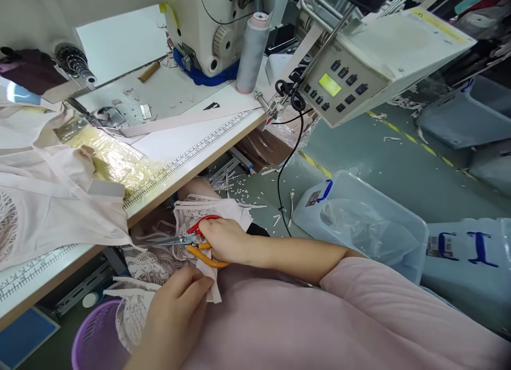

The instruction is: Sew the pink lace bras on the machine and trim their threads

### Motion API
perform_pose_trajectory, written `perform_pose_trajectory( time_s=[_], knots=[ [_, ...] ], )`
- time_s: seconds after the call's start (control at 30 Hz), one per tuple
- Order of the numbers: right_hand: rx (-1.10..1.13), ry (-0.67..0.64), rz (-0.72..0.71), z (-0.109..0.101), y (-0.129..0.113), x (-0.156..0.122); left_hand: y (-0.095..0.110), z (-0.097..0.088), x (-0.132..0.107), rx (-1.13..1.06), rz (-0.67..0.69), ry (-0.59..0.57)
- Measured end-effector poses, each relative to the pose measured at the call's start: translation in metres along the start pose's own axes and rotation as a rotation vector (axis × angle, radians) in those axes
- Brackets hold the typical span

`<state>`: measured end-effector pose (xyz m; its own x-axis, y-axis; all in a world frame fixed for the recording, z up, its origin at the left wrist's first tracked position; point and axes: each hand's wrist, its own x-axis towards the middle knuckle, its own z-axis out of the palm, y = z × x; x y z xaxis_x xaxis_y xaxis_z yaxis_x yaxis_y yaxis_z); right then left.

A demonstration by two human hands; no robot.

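Note:
My right hand [225, 240] is closed on a pair of scissors [190, 241] with red and orange handles; the blades point left over white lace fabric [154, 264] in my lap. My left hand [175, 306] pinches the edge of a pale pink strip of that fabric just below the scissors. More pale pink garment pieces [51, 199] lie on the sewing table [191, 162] at the left, hanging over its ruler-marked edge.
A white sewing machine [211, 24] with a grey thread cone [252, 50] stands at the back, a control box [343, 82] to its right. A purple basket [96, 340] sits under my left hand. Clear plastic bins [359, 221] stand on the scrap-littered floor at right.

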<state>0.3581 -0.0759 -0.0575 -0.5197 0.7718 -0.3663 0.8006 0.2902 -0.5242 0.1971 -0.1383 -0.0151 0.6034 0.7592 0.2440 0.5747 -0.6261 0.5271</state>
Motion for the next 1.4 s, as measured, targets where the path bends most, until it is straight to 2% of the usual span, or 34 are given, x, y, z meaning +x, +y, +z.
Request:
perform_pose_trajectory(
  time_s=[0.07, 0.13, 0.23, 0.33, 0.4, 0.47, 0.6, 0.73, 0.9, 1.03, 1.1, 1.2, 1.4],
  knots=[
    [0.067, -0.004, -0.045, -0.004, 0.005, -0.001, -0.001, -0.002, 0.0, -0.075, -0.051, -0.001],
    [0.234, -0.038, -0.093, -0.009, 0.013, -0.002, -0.003, -0.005, -0.003, -0.159, -0.16, 0.037],
    [0.601, -0.088, -0.122, -0.014, 0.024, -0.005, -0.009, -0.008, -0.01, -0.194, -0.421, 0.135],
    [0.97, -0.109, -0.193, -0.011, 0.03, -0.009, -0.015, -0.008, -0.017, -0.216, -0.689, 0.152],
    [1.06, -0.093, -0.21, -0.005, 0.029, -0.012, -0.016, -0.008, -0.018, -0.276, -0.821, 0.167],
    [1.056, -0.067, -0.172, 0.001, 0.025, -0.013, -0.015, -0.008, -0.018, -0.34, -0.889, 0.184],
    [0.995, -0.049, -0.086, 0.008, 0.019, -0.014, -0.015, -0.01, -0.019, -0.383, -0.909, 0.183],
    [0.886, -0.04, -0.085, 0.005, 0.017, -0.015, -0.015, -0.01, -0.022, -0.439, -0.92, 0.207],
    [0.784, 0.038, -0.255, -0.014, 0.012, -0.02, -0.009, -0.014, -0.014, -0.681, -0.987, 0.251],
    [0.647, 0.118, -0.375, -0.039, 0.007, -0.029, 0.003, -0.025, 0.006, -0.801, -0.951, 0.38],
    [0.632, 0.147, -0.359, -0.05, 0.007, -0.034, 0.007, -0.03, 0.017, -0.808, -0.845, 0.459],
    [0.658, 0.204, -0.301, -0.056, 0.011, -0.04, 0.01, -0.032, 0.027, -0.814, -0.739, 0.5],
    [0.713, 0.215, -0.129, -0.043, 0.02, -0.041, 0.005, -0.013, 0.021, -0.877, -0.909, 0.478]
  ],
)
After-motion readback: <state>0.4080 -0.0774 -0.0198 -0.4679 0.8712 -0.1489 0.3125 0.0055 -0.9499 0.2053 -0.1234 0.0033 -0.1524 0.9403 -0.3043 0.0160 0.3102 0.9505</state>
